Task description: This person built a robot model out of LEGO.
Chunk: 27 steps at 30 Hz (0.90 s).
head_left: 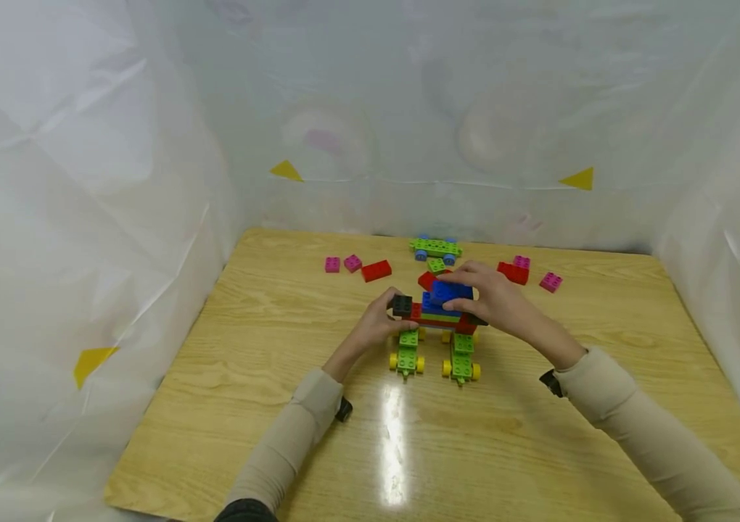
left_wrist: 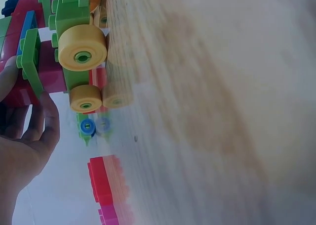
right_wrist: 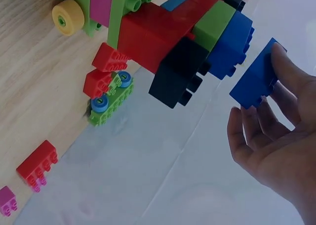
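One blue block (right_wrist: 254, 79), pinched between thumb and fingers of the right hand (right_wrist: 276, 141), just above the toy vehicle (head_left: 438, 319). From the head the block overlaps the vehicle's own top blue block (right_wrist: 230, 47); the right wrist view shows a clear gap between the two, studs facing away. Left hand (head_left: 376, 319) grips the vehicle's left end, thumb and fingers closed about it; the left wrist view shows fingertips against a red block (left_wrist: 20, 94) and green plate (left_wrist: 30, 62). Vehicle stands on two green wheeled bases near the middle of the table (head_left: 239, 341), two yellow wheels showing at the near end of each. Purple block (right_wrist: 101, 6) sandwiched above a base: plain from both wrists, not made out from the head. Black blocks count two, one per end; the right-hand one (right_wrist: 178, 72) is mostly covered in the head view, plain from the right wrist. Behind: one green base with blue wheels (head_left: 435, 247), one small green block (head_left: 437, 266) by it, two red blocks (right_wrist: 103, 69) alongside, the second largely behind the hand from the head. Further out: two more red blocks, one left (head_left: 376, 270), one right (head_left: 512, 273); four pink blocks (head_left: 332, 264), two each side. Pale sheeting (head_left: 409, 109) surrounds the table, three yellow patches (head_left: 577, 178) on it.
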Motion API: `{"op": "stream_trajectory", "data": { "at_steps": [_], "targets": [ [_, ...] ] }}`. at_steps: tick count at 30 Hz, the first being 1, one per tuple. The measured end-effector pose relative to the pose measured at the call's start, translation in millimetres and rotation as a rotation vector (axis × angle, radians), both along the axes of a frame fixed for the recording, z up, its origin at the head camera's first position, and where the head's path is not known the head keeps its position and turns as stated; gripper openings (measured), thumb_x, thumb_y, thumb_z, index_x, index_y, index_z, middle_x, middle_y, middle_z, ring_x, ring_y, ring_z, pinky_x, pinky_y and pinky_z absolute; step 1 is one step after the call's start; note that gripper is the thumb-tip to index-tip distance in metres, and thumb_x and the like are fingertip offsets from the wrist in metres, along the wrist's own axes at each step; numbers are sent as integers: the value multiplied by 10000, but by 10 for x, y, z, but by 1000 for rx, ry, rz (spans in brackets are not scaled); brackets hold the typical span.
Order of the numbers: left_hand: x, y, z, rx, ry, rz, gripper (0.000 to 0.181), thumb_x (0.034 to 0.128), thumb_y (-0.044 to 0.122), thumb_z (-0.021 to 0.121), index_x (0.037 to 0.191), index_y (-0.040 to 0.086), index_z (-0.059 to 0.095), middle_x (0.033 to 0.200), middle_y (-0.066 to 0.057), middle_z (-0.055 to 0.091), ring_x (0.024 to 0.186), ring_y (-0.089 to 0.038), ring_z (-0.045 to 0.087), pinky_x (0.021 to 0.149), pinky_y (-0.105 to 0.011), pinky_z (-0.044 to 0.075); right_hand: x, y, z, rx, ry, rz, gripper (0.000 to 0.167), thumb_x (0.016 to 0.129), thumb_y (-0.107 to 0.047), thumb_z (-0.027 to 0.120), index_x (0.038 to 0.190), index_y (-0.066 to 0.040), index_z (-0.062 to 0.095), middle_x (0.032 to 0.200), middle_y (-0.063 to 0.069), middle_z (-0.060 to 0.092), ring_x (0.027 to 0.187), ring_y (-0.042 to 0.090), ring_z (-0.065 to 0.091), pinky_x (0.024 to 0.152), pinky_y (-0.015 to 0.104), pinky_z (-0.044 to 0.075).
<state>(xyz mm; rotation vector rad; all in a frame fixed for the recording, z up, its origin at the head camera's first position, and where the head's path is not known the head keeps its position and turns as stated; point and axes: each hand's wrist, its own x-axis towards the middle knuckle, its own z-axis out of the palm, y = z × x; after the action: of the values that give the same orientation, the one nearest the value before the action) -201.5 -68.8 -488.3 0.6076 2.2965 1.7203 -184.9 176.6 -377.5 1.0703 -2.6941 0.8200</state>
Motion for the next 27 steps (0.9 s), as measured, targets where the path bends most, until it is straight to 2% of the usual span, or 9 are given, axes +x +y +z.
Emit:
{"op": "stream_trajectory", "data": {
  "at_steps": [5,11,17,22,27],
  "targets": [
    [3,1,-6,-7,-10,9,364,839,117,753,1085,77,487,1078,-96,567,915,-198,554,711,-294,518,-2,-64,-45,39,5,-14,428,815,-217,777,1203,-64,677,1042,88,593,857,220,534,702,355,504],
    [-2,14,10,-24,-7,16,374,841,134,752,1101,88,486,1122,-85,567,1003,-206,564,764,-307,532,-23,-100,-68,31,48,4,396,787,-194,802,1149,-63,709,975,57,588,772,185,498,636,312,463],
    [5,13,26,-28,9,14,366,847,107,745,1100,85,481,1112,-92,568,968,-204,558,759,-303,519,-29,-140,-31,82,72,5,399,786,-214,804,1144,-61,714,918,56,570,707,168,453,598,294,408],
    [9,16,23,-22,8,6,358,850,95,740,1095,85,480,1097,-95,571,929,-197,564,744,-303,518,-24,-152,6,117,48,-13,403,789,-222,801,1149,-62,714,865,47,533,679,159,405,576,287,352],
    [9,11,19,-19,-4,7,358,849,112,742,1091,81,480,1079,-94,572,898,-189,560,724,-292,520,-41,-172,61,147,30,2,409,785,-220,804,1149,-57,715,815,47,507,662,160,389,562,274,335]
  ]
}}
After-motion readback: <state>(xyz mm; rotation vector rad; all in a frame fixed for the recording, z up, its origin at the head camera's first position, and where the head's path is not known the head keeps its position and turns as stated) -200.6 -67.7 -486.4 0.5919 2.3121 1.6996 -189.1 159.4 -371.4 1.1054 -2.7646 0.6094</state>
